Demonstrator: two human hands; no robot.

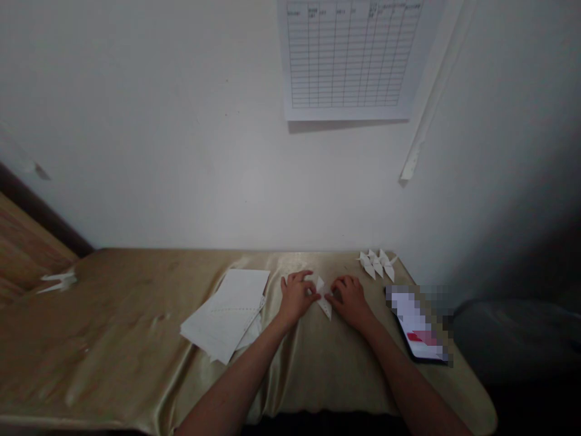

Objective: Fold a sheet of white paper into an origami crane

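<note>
A small folded piece of white paper (325, 307), diamond-like in outline, lies on the gold cloth between my hands. My left hand (297, 295) pinches its left side, with thumb and forefinger meeting at the paper. On the opposite side, the thumb and forefinger of my right hand (349, 298) are closed on the right edge. A pointed tip sticks up above my fingers and another points down toward me. Left of my left hand rests a loose stack of white paper sheets (233, 306). Several folded paper cranes (376, 264) stand in a row beyond my right hand.
A phone (420, 327) with a lit, partly blurred screen lies at the table's right side. White paper scraps (61, 280) sit at the far left. Gold cloth (122, 327) with wrinkles covers the table. A printed chart (347, 60) hangs on the wall behind.
</note>
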